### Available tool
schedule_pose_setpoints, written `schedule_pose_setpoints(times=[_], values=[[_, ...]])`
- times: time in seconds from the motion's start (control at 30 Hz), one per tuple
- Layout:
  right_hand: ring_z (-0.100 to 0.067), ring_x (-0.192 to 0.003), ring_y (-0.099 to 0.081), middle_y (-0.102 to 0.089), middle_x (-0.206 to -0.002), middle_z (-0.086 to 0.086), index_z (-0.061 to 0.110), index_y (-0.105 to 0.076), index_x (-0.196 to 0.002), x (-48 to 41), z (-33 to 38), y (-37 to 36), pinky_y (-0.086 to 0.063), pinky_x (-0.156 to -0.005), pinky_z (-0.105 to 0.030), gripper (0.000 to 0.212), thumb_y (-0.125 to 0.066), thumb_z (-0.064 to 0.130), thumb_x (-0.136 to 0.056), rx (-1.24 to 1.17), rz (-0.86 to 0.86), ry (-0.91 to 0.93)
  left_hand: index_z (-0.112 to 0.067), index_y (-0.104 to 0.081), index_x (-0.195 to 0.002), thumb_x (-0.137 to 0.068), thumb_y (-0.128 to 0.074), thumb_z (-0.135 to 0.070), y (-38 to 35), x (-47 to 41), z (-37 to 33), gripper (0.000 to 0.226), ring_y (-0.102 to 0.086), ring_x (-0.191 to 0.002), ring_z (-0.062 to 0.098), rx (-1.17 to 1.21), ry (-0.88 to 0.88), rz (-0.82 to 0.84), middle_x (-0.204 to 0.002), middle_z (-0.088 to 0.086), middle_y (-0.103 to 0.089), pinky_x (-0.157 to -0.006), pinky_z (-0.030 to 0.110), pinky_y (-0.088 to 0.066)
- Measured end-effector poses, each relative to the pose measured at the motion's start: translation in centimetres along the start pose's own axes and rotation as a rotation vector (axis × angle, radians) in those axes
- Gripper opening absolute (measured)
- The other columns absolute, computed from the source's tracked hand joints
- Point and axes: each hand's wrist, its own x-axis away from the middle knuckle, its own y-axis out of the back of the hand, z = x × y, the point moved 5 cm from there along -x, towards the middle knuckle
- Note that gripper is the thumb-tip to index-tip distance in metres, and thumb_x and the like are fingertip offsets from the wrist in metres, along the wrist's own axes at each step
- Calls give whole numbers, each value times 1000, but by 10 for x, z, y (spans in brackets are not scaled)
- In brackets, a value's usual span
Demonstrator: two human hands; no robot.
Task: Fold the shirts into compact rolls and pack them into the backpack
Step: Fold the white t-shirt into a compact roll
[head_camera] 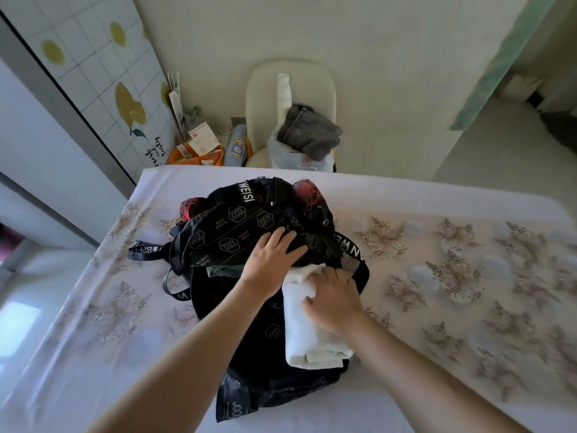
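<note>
A black backpack (231,232) with white lettering and hexagon prints lies on the bed, its mouth facing me. My left hand (270,257) presses flat on the backpack's upper flap, fingers straight. A white rolled shirt (299,335) lies half inside the backpack's mouth. My right hand (334,300) grips the roll near its far end, fingers curled over it. A grey-green piece of cloth (221,271) shows inside the opening, just left of my left wrist. Red-and-black fabric (307,190) pokes out at the backpack's far side.
The bed has a white floral sheet (452,260). Beyond its far edge stands a white chair (259,98) holding a grey garment (309,131) on a plastic bag. An orange basket (195,154) with small boxes sits left of the chair, against a wall.
</note>
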Motion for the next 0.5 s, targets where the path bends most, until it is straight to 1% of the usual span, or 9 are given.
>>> schedule_pose_setpoints(times=[0.1,0.13,0.2,0.23,0.27,0.33,0.4,0.43,0.5], values=[[-30,-109,-54,-52,-126,-10,17,-55,-129,7,13,-1,-48,-87,-44,40,-53,31,-91,64,-134,101,-20,-74,-96,-78,-78,-16,25,-28,18,18,-69,-84,24,64,26,-7,-95,1,-71,-67,29,-56],[-28,-102,-57,-55,-119,-8,18,-58,-123,10,19,-1,-49,-80,-42,34,-56,26,-90,76,-178,158,-19,-72,-95,-88,-70,-21,38,-42,27,8,-69,-81,23,104,85,-22,-90,-1,-71,-65,29,-56],[-28,-95,-59,-58,-106,-5,17,-63,-109,21,31,2,-48,-73,-40,26,-52,35,-92,69,-279,289,-19,-70,-102,-100,-51,-29,64,-65,43,21,-68,-81,24,224,192,-66,-90,2,-71,-67,37,-57],[-30,-101,-58,-59,-110,-6,17,-63,-109,29,35,3,-48,-77,-41,41,-45,50,-92,42,-255,324,-19,-69,-103,-100,-49,-29,73,-73,48,23,-67,-81,25,267,207,-109,-90,3,-71,-67,40,-56],[-34,-116,-52,-56,-124,-8,17,-59,-120,35,37,-1,-47,-89,-45,63,-37,66,-87,15,-159,322,-19,-68,-105,-100,-49,-28,79,-77,50,22,-66,-80,25,285,194,-129,-90,4,-71,-66,41,-55],[-41,-147,-16,-21,-160,-15,14,-32,-148,46,35,-13,-25,-115,-56,105,-37,85,-71,30,121,275,-17,-59,-109,-98,-52,-23,78,-78,46,14,-63,-76,26,288,122,-89,-90,3,-68,-64,41,-53],[-43,-149,10,7,-164,-15,13,-9,-154,51,34,-21,-10,-118,-62,125,-52,86,-62,135,198,268,-19,-48,-102,-92,-57,-9,71,-68,39,17,-59,-69,25,295,42,-84,-91,1,-60,-53,39,-48],[-43,-149,11,9,-163,-16,14,-8,-153,52,35,-22,-11,-116,-64,128,-58,85,-59,170,177,272,-20,-45,-98,-85,-60,1,67,-62,36,29,-57,-67,23,297,-2,-107,-94,-1,-56,-45,35,-43],[-41,-146,-2,-2,-159,-17,13,-14,-149,50,36,-21,-21,-111,-63,129,-63,85,-54,224,121,274,-21,-46,-94,-71,-65,13,62,-50,30,45,-55,-72,17,265,-87,-160,-104,-2,-55,-38,23,-27]])
